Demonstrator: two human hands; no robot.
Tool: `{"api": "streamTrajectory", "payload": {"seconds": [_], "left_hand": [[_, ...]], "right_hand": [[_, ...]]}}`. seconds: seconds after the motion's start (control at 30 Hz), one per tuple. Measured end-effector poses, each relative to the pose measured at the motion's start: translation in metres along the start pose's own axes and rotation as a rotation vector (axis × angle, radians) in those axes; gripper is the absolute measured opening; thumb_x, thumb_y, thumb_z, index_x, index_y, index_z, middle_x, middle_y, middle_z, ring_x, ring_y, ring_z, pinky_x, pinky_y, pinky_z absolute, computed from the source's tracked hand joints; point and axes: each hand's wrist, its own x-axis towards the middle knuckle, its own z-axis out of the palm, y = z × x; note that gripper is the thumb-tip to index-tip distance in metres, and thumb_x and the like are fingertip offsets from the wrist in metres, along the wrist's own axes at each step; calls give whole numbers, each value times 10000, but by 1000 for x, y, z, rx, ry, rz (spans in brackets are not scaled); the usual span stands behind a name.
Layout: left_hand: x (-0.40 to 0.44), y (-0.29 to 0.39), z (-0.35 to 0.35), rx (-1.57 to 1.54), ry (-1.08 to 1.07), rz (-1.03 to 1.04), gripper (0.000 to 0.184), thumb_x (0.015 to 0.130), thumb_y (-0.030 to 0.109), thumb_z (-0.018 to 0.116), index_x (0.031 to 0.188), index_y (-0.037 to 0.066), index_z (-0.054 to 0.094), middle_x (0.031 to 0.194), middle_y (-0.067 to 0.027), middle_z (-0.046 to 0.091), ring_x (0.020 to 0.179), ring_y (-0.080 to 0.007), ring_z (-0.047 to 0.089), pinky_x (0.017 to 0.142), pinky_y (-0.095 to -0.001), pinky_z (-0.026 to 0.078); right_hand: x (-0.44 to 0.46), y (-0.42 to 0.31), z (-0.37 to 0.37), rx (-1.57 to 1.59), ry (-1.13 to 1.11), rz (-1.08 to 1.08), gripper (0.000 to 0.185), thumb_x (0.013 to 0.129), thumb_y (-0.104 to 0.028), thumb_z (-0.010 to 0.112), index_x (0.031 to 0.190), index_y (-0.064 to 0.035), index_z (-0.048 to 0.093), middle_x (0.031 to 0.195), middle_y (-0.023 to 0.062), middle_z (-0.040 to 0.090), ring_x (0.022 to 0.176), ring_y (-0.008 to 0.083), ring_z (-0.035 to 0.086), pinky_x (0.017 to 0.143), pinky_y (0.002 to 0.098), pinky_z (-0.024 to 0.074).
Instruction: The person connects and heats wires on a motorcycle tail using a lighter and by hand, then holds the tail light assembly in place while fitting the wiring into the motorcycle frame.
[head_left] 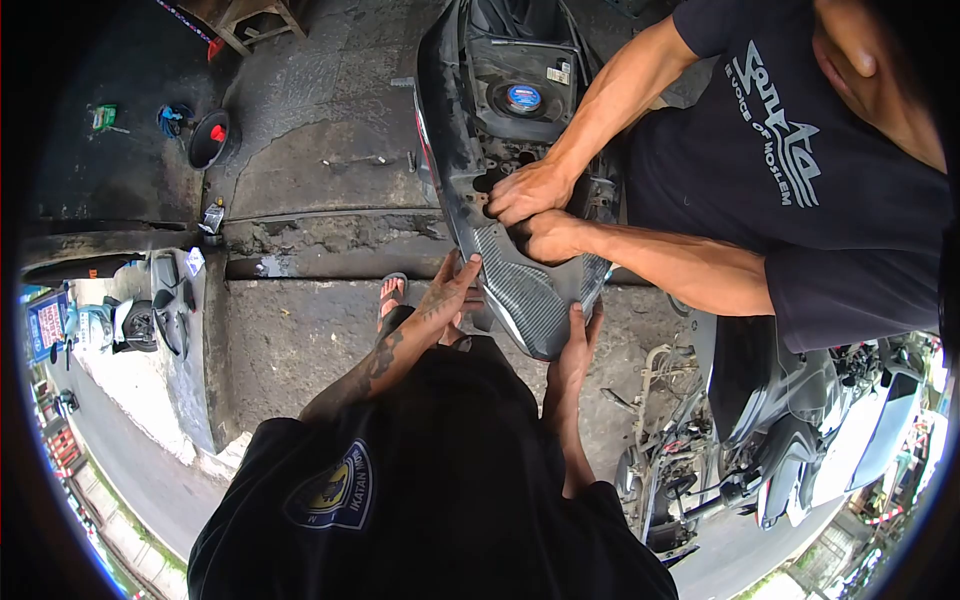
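A carbon-patterned tail cover (525,295) forms the near end of a scooter's rear body (450,170). My left hand (452,293), on a tattooed forearm, grips the cover's left edge, thumb toward the top and fingers partly hidden at the side. On the opposite edge, near the tip, my right hand (578,335) holds it with the thumb raised along the side. Between my hands and the blue-labelled cap (523,97), a co-worker's two hands (535,192) reach into the openings ahead of the cover; their fingertips are hidden.
The co-worker (700,160) leans in from the right. Stripped motorcycle parts (660,450) and parked motorbikes (790,430) stand at lower right. A black basin (209,140) with a red item and a wooden stool (255,20) are at upper left. A raised floor edge (330,280) crosses behind my feet.
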Motion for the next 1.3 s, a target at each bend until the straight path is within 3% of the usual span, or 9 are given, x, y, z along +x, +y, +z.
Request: {"api": "streamTrajectory", "payload": {"seconds": [0.1,0.2,0.5,1.3], "left_hand": [[2,-3,1,14,22,16,935,895,612,557,1541,114,101,1299,-212,488,1133,-341,570,942,-445,497],[0,-1,2,15,9,11,928,896,609,558,1540,115,108,1289,-194,494,1111,-321,579,937,-437,502],[5,-7,-1,20,8,10,846,936,576,516,1539,131,124,1278,-164,501,1085,-290,590,941,-413,502],[5,-6,1,11,41,10,839,939,552,531,1528,94,148,1218,-165,541,1050,-274,613,911,-400,526]], "right_hand": [[0,0,0,-5,-4,-10,729,920,-307,636,1486,-39,263,1470,185,349,1323,312,355,1100,408,280],[0,0,1,-7,31,-3,627,956,-232,592,1477,-43,298,1421,160,421,1263,267,433,1060,366,343],[-4,-7,5,-23,43,6,619,958,-233,584,1477,-50,302,1436,155,405,1280,276,411,1067,380,332],[0,0,0,-5,8,-16,649,953,-246,598,1488,-62,280,1445,149,400,1280,279,416,1062,392,343]]}}
